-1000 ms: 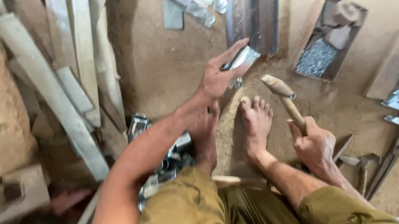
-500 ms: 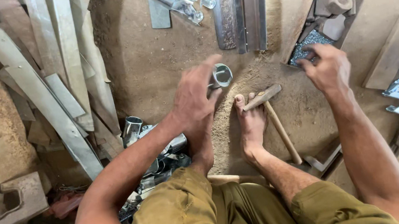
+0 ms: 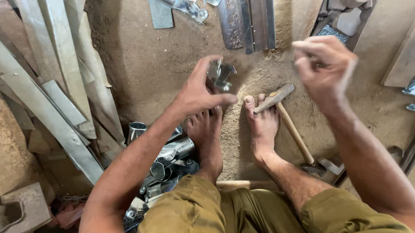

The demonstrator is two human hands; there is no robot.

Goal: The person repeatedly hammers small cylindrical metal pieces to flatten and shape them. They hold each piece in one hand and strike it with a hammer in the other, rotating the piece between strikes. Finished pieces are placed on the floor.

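My knees hide the lower ends of the shiny metal tubes piled left of my two bare feet, so I can't count them. One hammer lies by my right foot, its handle end covered. My left hand pinches one small shiny metal fitting above my toes. My right hand is blurred, fingers curled; I can't tell whether it holds anything.

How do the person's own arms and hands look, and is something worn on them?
Both arms are bare along all their visible length: no sleeves, gloves, watch or rings visible. The left hand is sharp in the picture; the right hand is blurred, so its fine details cannot be told.
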